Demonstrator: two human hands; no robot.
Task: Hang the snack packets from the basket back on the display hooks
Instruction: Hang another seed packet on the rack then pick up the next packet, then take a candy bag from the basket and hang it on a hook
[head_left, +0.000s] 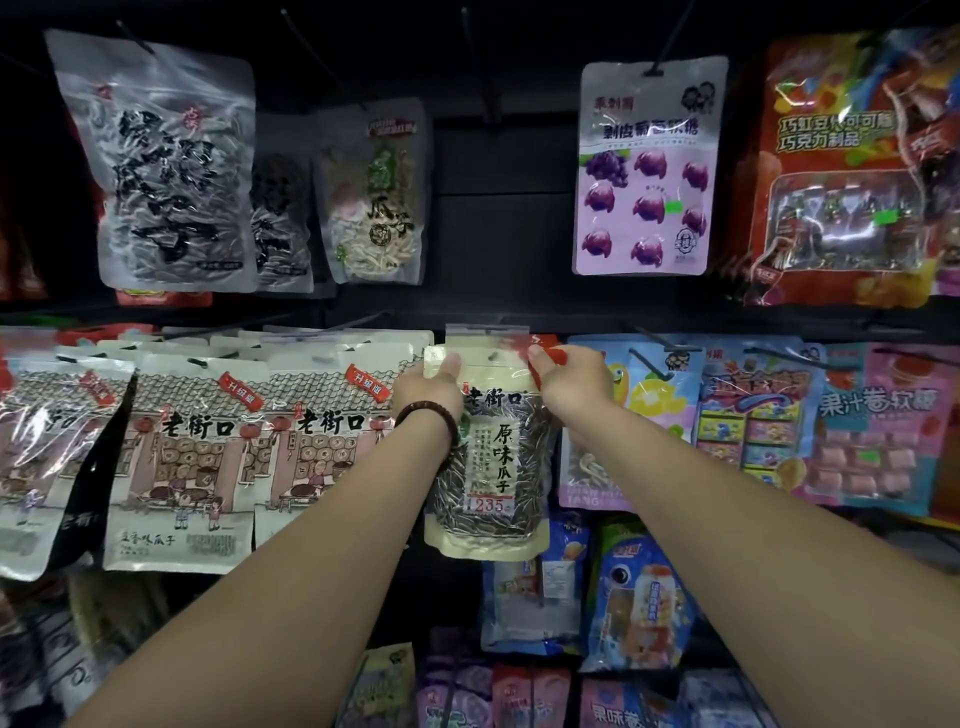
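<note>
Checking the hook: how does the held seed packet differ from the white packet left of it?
The held seed packet is beige, its window showing dark seeds; the white packet bears a street drawing. The left hand and right hand grip the held one's top; the white one hangs. Both share brand characters.

Shiny film all round, matt black behind!
Seed packet (488, 467): matt paper-look tan face, glossy clear window over the seeds. Just left of it, dark smooth wood-like beads on a bracelet (431, 415); further left, cartoon packets (192, 457) in slick plastic, streaked with glare. Up and left, crinkly clear bag (166, 166); up and right, satin-smooth purple pouch (647, 171). Directly above, matt black back panel (498, 234).
</note>
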